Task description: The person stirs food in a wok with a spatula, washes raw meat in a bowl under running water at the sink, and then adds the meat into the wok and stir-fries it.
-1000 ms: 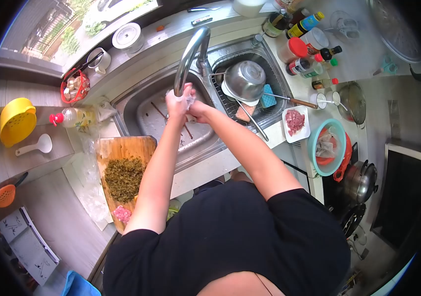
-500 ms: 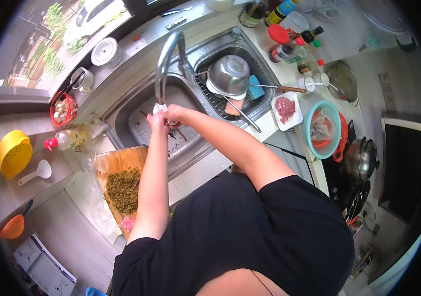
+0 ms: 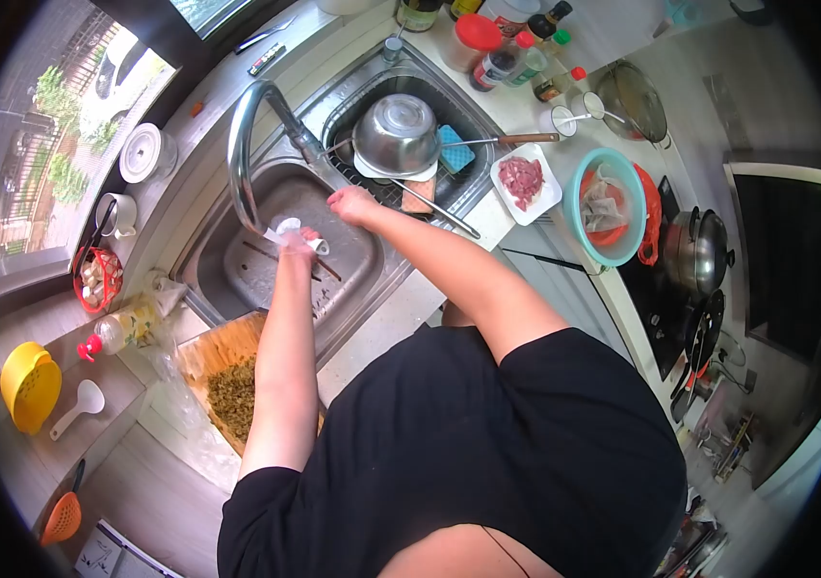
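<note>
Under the curved tap (image 3: 245, 164), my left hand (image 3: 300, 249) is closed around a small white object (image 3: 318, 247), whose kind I cannot tell. Its pale parts stick out on both sides of the fingers. My right hand (image 3: 352, 205) hovers over the right side of the sink basin (image 3: 352, 255), apart from the left, with its fingers curled in and the palm hidden. Thin brown sticks (image 3: 329, 271) lie in the basin below the left hand.
A metal pot (image 3: 397, 135) and blue sponge (image 3: 456, 154) occupy the second basin. Meat fills a white tray (image 3: 550, 197) beside a turquoise basin (image 3: 579, 217). Left of my arm, chopped greens (image 3: 234, 397) lie on a wooden board (image 3: 213, 352). Bottles (image 3: 494, 70) line the back.
My hands were together under the tap and have separated. The right moved to the right; the left stays beneath the tap with the white object. The view has shifted and turned slightly.
</note>
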`<state>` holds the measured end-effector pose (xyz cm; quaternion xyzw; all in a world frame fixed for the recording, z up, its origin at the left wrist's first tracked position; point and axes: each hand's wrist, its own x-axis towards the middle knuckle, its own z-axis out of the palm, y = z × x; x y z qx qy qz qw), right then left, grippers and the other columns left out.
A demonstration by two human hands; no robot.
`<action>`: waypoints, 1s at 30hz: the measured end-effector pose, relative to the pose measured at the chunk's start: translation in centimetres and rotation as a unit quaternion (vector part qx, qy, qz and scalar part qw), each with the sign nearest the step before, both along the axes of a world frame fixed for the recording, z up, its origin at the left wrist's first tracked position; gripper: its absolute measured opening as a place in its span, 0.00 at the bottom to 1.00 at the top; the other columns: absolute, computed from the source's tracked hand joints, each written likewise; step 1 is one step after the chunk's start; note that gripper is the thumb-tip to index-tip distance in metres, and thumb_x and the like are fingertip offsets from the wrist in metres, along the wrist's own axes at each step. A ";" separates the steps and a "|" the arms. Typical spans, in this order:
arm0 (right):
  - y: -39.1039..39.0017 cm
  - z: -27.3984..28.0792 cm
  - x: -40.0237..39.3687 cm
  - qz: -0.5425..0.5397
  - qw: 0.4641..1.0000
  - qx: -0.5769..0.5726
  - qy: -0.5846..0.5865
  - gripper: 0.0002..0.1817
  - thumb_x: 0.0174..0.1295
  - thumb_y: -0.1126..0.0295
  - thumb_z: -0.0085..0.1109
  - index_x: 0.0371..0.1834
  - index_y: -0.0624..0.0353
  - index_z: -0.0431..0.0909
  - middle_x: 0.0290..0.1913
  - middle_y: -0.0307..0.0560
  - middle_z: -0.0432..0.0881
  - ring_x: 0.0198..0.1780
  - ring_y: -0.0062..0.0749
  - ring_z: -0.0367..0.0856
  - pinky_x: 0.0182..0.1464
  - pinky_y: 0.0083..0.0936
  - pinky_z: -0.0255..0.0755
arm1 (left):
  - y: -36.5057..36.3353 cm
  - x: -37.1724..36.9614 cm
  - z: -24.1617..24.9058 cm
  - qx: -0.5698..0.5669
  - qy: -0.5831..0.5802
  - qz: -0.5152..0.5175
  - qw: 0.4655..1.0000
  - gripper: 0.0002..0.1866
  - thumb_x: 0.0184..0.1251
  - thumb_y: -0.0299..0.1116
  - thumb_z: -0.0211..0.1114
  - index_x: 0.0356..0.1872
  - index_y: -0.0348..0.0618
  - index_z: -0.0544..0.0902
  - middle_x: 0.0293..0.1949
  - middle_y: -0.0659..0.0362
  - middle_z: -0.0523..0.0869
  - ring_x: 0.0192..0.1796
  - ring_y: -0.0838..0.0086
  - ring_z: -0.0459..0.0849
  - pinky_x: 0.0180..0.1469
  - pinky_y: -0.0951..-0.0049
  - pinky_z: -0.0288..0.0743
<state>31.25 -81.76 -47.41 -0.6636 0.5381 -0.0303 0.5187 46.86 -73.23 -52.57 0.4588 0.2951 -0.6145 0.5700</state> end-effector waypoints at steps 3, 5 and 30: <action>-0.7 1.0 -0.1 -0.095 0.991 0.091 0.024 0.22 0.50 0.63 0.60 0.52 0.51 0.81 0.54 0.52 0.80 0.55 0.42 0.79 0.59 0.31 0.71 | -0.3 0.2 -1.2 0.076 0.005 0.006 0.997 0.11 0.68 0.34 0.40 0.43 0.38 0.64 0.27 0.51 0.73 0.19 0.69 0.69 0.18 0.75 0.66; -0.9 0.1 -0.3 -0.125 0.985 0.122 -0.015 0.28 0.52 0.65 0.61 0.60 0.54 0.73 0.49 0.50 0.80 0.46 0.37 0.79 0.44 0.30 0.74 | 0.9 2.6 -5.6 0.026 0.094 -0.014 0.995 0.17 0.69 0.34 0.39 0.52 0.31 0.59 0.34 0.43 0.75 0.22 0.65 0.73 0.21 0.73 0.72; -9.2 7.1 1.0 -0.142 0.941 0.089 -0.293 0.42 0.51 0.69 0.61 0.72 0.62 0.57 0.65 0.51 0.70 0.62 0.36 0.70 0.55 0.27 0.68 | 9.1 -2.2 4.2 0.047 -0.113 -0.327 0.937 0.08 0.62 0.19 0.52 0.42 0.33 0.68 0.24 0.55 0.73 0.21 0.71 0.74 0.19 0.68 0.73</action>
